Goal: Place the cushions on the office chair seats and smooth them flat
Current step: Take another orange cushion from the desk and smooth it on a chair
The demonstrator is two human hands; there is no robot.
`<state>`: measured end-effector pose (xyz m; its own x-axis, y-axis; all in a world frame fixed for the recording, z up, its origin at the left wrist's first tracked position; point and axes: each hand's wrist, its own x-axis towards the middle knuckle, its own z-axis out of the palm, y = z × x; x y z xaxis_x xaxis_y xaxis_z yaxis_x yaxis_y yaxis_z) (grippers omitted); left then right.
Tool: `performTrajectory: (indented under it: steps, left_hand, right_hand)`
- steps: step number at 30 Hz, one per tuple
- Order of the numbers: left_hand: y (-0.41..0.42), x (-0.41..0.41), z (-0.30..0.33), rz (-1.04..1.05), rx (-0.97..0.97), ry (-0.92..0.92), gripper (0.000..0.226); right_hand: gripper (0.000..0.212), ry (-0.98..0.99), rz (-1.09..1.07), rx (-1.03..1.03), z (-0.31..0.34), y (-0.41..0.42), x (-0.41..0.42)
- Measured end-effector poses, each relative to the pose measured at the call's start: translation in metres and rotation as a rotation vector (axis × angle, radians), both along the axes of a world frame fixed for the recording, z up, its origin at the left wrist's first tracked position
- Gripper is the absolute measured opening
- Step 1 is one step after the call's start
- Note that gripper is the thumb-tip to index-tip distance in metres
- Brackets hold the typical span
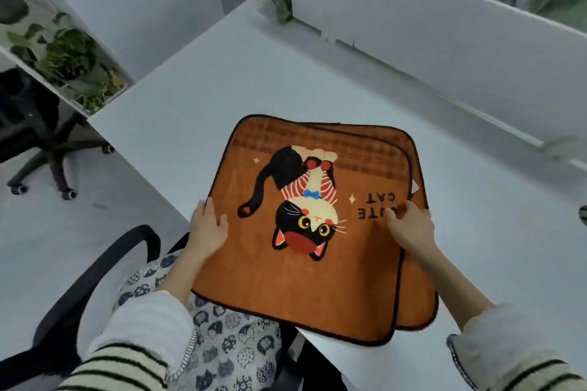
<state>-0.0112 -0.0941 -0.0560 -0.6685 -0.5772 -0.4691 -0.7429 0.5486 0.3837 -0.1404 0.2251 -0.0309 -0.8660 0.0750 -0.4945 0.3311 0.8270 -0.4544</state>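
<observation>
An orange cushion (286, 282) with a black cat picture and the words "CUTE CAT" lies on top of a second orange cushion (416, 292) at the desk's near edge. The top one overhangs the edge toward me. My left hand (208, 228) grips its left side, thumb on top. My right hand (409, 225) holds its right side over the lettering. Below the desk edge, a black office chair (92, 267) carries a cat-patterned cushion (228, 346) on its seat.
The white desk (286, 79) has white partition panels (428, 41) along its back and right. A planter of green plants (73, 63) stands at the left. Another black chair's wheeled base (54, 165) is on the floor at far left.
</observation>
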Motion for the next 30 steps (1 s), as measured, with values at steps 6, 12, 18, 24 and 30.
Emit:
performTrajectory:
  steps: [6, 12, 18, 24, 30]
  left_hand:
    - [-0.001, -0.026, 0.007, 0.127, -0.173, -0.050, 0.051]
    - [-0.005, -0.029, 0.013, 0.176, -0.113, 0.160, 0.031]
    - [0.012, -0.008, 0.060, 0.102, -0.042, 0.417, 0.030]
    - [0.067, 0.053, 0.129, -0.021, 0.087, 0.687, 0.025]
    - [0.131, 0.131, 0.167, -0.201, 0.172, 0.765, 0.034]
  right_hand:
    - [0.044, -0.026, -0.101, 0.006, -0.008, -0.002, -0.018]
    - [0.029, -0.087, -0.270, -0.264, 0.003, -0.005, -0.012]
    - [0.021, -0.032, -0.335, -0.557, 0.063, -0.008, 0.019]
    - [0.027, 0.150, -0.399, -0.767, 0.134, 0.019, 0.118]
    - [0.026, 0.316, -0.570, -0.743, 0.178, 0.087, 0.242]
